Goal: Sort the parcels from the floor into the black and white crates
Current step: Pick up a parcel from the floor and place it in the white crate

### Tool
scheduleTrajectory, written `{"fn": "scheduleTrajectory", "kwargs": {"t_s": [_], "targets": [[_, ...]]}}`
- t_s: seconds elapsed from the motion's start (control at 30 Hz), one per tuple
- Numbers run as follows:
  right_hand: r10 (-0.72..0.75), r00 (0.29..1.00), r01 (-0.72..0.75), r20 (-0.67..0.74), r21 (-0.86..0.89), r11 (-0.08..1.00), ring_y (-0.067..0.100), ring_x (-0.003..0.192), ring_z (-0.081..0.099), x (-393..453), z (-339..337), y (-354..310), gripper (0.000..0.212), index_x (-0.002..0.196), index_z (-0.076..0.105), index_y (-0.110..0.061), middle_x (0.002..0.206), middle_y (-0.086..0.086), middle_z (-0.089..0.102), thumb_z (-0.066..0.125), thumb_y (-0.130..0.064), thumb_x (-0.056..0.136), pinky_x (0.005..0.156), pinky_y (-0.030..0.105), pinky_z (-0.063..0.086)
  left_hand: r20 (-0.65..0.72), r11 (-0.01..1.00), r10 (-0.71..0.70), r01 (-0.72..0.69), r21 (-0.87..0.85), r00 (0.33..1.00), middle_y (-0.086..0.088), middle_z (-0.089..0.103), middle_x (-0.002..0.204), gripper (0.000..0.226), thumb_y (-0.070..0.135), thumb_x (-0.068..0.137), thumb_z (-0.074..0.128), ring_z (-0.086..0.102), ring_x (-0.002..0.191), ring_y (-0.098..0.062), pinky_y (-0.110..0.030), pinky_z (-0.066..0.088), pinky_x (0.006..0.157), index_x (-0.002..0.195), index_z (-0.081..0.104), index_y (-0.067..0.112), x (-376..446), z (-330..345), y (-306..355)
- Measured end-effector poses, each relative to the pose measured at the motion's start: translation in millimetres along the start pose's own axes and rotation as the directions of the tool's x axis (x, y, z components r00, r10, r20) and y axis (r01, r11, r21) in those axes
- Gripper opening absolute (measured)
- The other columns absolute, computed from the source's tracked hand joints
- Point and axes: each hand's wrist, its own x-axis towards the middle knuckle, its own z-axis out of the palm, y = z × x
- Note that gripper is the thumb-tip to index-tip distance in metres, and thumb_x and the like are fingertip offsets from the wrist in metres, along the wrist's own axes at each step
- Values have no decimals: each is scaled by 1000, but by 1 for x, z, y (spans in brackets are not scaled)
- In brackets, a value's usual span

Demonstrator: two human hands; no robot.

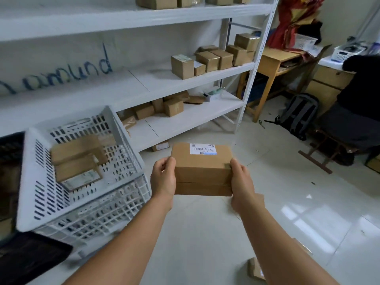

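Note:
I hold a brown cardboard parcel [202, 167] with a white barcode label on top, in the air over the floor at centre. My left hand [163, 178] grips its left end and my right hand [241, 183] grips its right end. The parcel looks like two flat boxes stacked. To the left stands the white crate [26, 182], holding a few brown parcels [77, 159]. The black crate [10, 161] sits at the far left edge, mostly out of frame. Another parcel [255, 269] lies on the floor near my right forearm.
White metal shelving [185, 118] with several cardboard boxes runs along the wall behind the crates. A small parcel [160, 146] lies under the lowest shelf. At the right are a wooden desk [271, 64], a grey backpack [300, 114] and a seated person in dark clothes [357, 103].

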Motion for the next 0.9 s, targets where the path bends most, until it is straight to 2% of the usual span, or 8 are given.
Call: {"fn": "scheduleTrajectory", "kwargs": {"t_s": [0.13,0.3,0.4,0.47,0.57,0.67,0.73,0.9], "targets": [[-49,997,48,59,21,999,15,97,47,-33,55,-14,39,121,50,-26,110,-3,51,47,-52,92,66,29,37,-35,997,76,-76,-19,997,3,60,99,24,43,94,47,54,85,-9,-26,39,61,103,57,23,11,-56,26],[-131,976,129,176,19,991,7,89,47,-73,126,-19,36,120,46,-30,98,-12,49,44,-55,93,82,34,34,-73,982,190,-190,-1,979,12,57,90,13,41,95,48,53,81,-4,-26,41,66,87,54,33,22,-129,51],[-155,954,155,257,19,988,9,93,50,-94,166,-16,42,130,47,-31,105,-11,52,48,-52,93,83,35,34,-121,976,216,-214,29,969,4,57,108,14,43,92,54,55,100,-16,-33,47,85,103,58,34,37,-168,51],[-173,937,182,305,-1,983,15,104,50,-103,191,-12,46,136,46,-32,118,-6,53,50,-48,93,84,34,35,-157,978,193,-176,115,969,0,46,119,34,45,89,56,49,106,-18,-34,43,90,118,55,27,48,-191,50],[-192,915,220,356,-40,975,18,108,53,-110,222,-6,45,137,48,-31,126,-1,56,49,-44,94,82,32,41,-214,972,175,-135,190,961,-3,46,122,41,43,88,56,51,103,-20,-35,46,84,119,50,16,61,-219,48],[-185,897,241,402,-94,966,19,110,52,-111,248,-2,44,138,47,-31,126,-1,55,48,-40,96,85,34,41,-268,979,174,-138,149,948,-2,56,115,38,33,89,60,57,90,-14,-22,43,63,121,46,19,74,-240,44],[-178,884,261,433,-140,955,19,105,52,-106,265,1,40,135,50,-29,123,0,56,46,-37,97,81,33,39,-308,985,147,-110,135,940,0,57,111,39,27,89,61,55,82,-10,-19,40,59,123,45,18,82,-250,41],[-118,879,282,463,-302,911,23,101,55,-80,309,19,37,130,54,-23,116,4,59,44,-34,96,82,36,44,-396,947,60,72,312,916,-9,40,129,50,29,88,61,54,105,-28,-36,49,88,133,43,15,118,-269,24]]}}
